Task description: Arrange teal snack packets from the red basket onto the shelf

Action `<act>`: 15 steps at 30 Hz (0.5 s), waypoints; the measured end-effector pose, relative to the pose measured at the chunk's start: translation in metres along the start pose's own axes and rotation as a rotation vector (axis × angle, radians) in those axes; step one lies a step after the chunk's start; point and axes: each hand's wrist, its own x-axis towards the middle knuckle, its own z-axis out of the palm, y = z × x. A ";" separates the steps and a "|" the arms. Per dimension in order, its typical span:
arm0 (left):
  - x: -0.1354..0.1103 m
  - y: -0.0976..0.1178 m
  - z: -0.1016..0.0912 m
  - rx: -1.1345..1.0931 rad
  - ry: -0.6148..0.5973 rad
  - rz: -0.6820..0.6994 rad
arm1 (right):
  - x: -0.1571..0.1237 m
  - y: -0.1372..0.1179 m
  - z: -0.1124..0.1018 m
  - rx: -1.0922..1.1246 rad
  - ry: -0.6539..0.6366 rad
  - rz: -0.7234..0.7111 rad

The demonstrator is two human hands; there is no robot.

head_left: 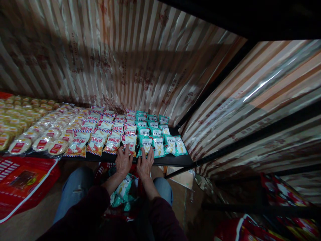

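Note:
At the front edge of the black shelf (175, 162), both hands reach forward with fingers stretched out. My left hand (123, 162) rests against the front of a white snack bag (129, 140) with a striped top edge and orange print. Just to its right, my right hand (145, 164) has its fingertips on the lower part of a teal snack bag (145, 143). Neither bag is lifted; each lies in the front row. Between my knees sits a red basket (100, 169) holding more teal snack bags (124, 188), partly hidden by my forearms.
Left along the shelf lie round packaged crackers (42, 143) and yellow packets (17, 115). A red basket (45, 182) with a white handle stands below them. Black rack bars (225, 150) slant at the right, before striped sheeting (140, 67). Red packages (248, 231) sit lower right.

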 end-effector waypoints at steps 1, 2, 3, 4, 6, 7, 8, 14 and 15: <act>0.001 -0.001 -0.001 0.001 -0.003 0.000 | 0.001 0.000 0.000 0.002 0.009 -0.004; 0.002 -0.002 -0.002 0.004 -0.007 0.002 | 0.002 0.000 0.000 0.004 0.017 -0.007; 0.004 -0.003 -0.002 0.008 -0.010 0.003 | 0.003 0.000 0.000 0.003 0.023 -0.011; 0.005 -0.004 -0.002 0.012 -0.011 0.003 | 0.004 0.001 0.000 0.000 0.026 -0.015; 0.007 -0.006 -0.002 0.021 -0.013 0.006 | 0.005 0.001 0.000 -0.011 0.026 -0.025; 0.008 -0.007 -0.002 0.026 -0.012 0.012 | 0.005 0.001 0.000 -0.016 0.025 -0.032; 0.009 -0.007 -0.001 0.030 -0.009 0.024 | 0.005 0.001 0.000 -0.021 0.024 -0.039; 0.008 -0.012 0.004 0.046 0.067 0.131 | 0.003 0.001 0.000 -0.051 0.021 -0.047; 0.008 -0.012 0.005 0.044 0.070 0.137 | 0.003 0.002 0.000 -0.053 0.024 -0.049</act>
